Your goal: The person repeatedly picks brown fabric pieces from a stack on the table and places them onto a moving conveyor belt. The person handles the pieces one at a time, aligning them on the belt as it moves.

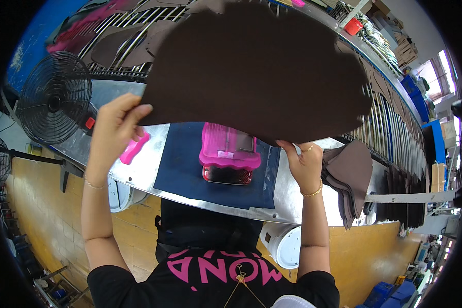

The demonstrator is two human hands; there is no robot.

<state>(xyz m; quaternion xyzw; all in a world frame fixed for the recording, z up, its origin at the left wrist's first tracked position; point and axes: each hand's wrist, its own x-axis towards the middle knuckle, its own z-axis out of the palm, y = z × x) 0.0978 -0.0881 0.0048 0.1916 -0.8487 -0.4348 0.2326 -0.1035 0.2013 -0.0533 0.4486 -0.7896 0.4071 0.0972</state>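
A large dark brown sheet piece with curved edges point(256, 66) is held up in front of me, above the metal table. My left hand point(119, 120) pinches its lower left corner between thumb and fingers. At its lower right edge my right hand point(304, 161) grips it the same way. Below the sheet, a pink translucent box with a wavy rim point(230, 149) rests on a dark blue mat point(182, 169). A phone-like object with a dark, shiny front point(227, 175) lies at the box's near side. Near my left hand is a pink wavy-edged lid-like piece point(135, 149).
A black wire fan point(55, 102) stands at the left. Stacked brown cut pieces point(351, 167) lie right of my right hand. Roller racks point(395, 123) with more pieces run along the back and right. A grey bar point(410, 197) juts in at right. White buckets point(287, 246) stand below the table.
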